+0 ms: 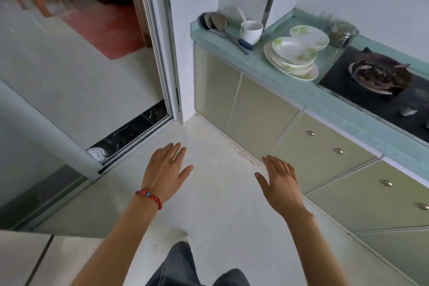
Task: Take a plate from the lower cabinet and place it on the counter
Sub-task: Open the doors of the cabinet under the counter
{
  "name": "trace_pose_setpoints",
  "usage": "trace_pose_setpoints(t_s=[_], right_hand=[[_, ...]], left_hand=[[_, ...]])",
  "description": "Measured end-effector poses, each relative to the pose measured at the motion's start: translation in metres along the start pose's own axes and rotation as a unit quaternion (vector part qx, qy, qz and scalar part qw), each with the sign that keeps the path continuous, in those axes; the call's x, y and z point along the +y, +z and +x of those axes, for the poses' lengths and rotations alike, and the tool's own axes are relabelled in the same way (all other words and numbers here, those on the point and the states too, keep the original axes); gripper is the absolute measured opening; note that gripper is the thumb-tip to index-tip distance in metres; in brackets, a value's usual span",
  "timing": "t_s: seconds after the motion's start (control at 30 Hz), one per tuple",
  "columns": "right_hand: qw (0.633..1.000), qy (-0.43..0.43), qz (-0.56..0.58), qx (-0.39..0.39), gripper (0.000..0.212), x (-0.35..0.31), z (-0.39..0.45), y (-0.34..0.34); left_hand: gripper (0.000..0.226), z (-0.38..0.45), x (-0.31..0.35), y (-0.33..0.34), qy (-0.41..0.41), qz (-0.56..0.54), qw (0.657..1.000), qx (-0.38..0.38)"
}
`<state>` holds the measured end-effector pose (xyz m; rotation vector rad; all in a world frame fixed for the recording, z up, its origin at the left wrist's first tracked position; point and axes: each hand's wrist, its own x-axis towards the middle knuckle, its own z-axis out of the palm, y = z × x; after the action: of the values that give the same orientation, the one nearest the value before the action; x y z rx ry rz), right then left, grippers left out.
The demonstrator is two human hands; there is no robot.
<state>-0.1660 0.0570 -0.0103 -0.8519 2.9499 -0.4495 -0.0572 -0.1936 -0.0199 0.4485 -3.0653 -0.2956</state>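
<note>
Both my hands hover over the white floor, fingers spread, holding nothing. My left hand point(166, 167), with a red bead bracelet at the wrist, is left of centre. My right hand point(279, 181) is close to the lower cabinet point(260, 109), whose pale green doors are all closed. On the teal counter point(325, 100) above stands a stack of white plates with green patterns point(293, 59), and a second smaller stack point(310, 36) sits behind it. No plate inside the cabinet is visible.
A white cup point(251, 30) and metal ladles point(217, 24) lie at the counter's far left end. A gas hob point(380, 74) and a lidded steel jar point(343, 32) are to the right. Drawers with round knobs point(325, 146) continue rightward. A sliding door frame point(162, 53) stands left.
</note>
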Motion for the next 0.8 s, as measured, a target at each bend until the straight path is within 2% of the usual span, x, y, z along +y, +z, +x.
trace_pose_setpoints(t_s=[0.3, 0.8], right_hand=[[0.999, 0.029, 0.013, 0.000, 0.043, -0.031, 0.106, 0.023], [0.991, 0.121, 0.051, 0.008, 0.041, 0.027, 0.278, 0.056]], left_hand=[[0.054, 0.102, -0.053, -0.007, 0.022, -0.019, 0.999, -0.024], [0.053, 0.331, -0.041, 0.019, 0.121, 0.013, 0.990, -0.067]])
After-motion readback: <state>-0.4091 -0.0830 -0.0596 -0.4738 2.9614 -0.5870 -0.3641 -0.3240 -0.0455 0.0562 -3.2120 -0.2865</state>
